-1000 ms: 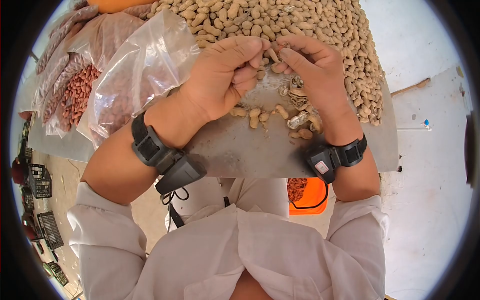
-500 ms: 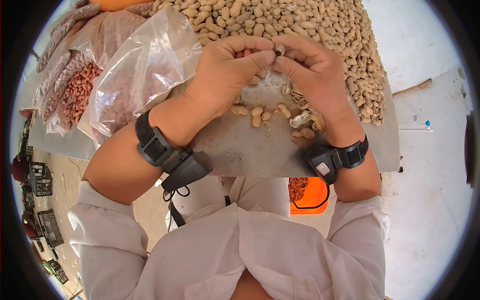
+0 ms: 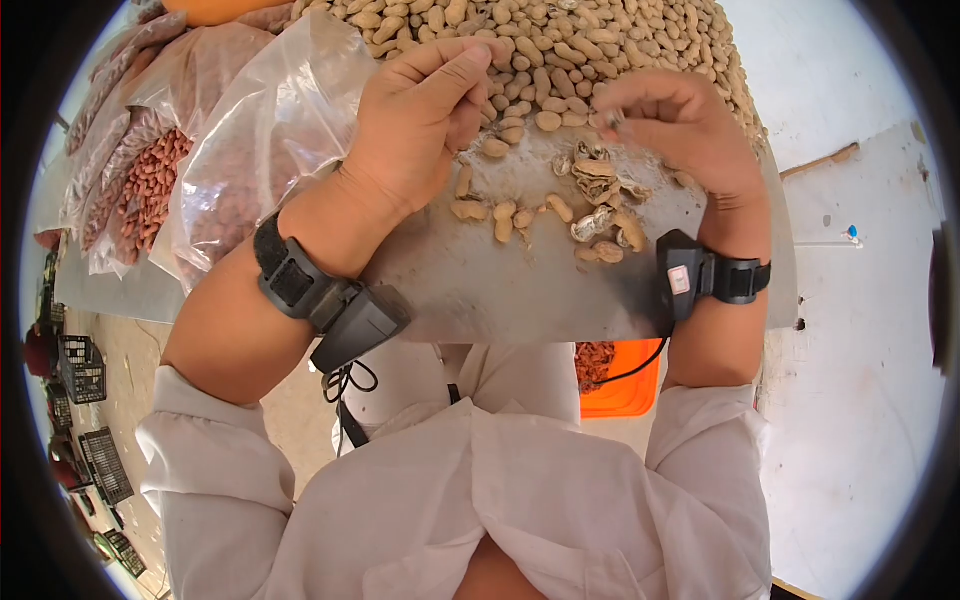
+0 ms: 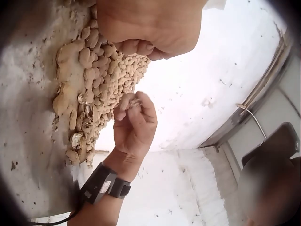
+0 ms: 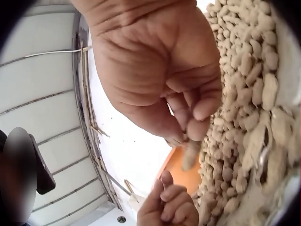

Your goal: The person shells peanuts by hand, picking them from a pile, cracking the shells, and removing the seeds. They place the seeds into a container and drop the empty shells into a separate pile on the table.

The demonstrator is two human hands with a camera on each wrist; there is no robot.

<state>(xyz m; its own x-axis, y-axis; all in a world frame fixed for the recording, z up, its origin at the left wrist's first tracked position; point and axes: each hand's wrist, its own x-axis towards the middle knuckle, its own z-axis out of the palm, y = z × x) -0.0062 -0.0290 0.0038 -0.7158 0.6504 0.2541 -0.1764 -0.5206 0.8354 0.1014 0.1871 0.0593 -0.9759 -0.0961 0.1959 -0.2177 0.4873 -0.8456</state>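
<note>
Left hand: the bare left hand (image 3: 415, 125) is raised near the heap's front edge, its fingers curled and its thumb against the index finger; whether anything lies within the grasp cannot be told.
Right hand: the bare right hand (image 3: 685, 130), well apart from the left, pinches with thumb and fingertips nearly closed.
Pinched piece: a small, tan, blurred piece of peanut shell (image 5: 189, 157) projects from the right fingertips.
Heap: tan, ridged, unshelled peanuts (image 3: 640, 45) are massed at the far side of the smooth grey tabletop (image 3: 520, 300).
Loose peanuts: a few tan whole pods (image 3: 504, 220) lie nearer the person.
Shell debris: cracked, pale-lined empty shells (image 3: 597, 182) lie beside these pods, on the right hand's side.
Bags: clear plastic bags (image 3: 300, 110) on the left contain red-skinned peanut kernels (image 3: 155, 185).
Tub: a bright orange plastic tub (image 3: 635, 395) with reddish contents shows below the table's near edge.
</note>
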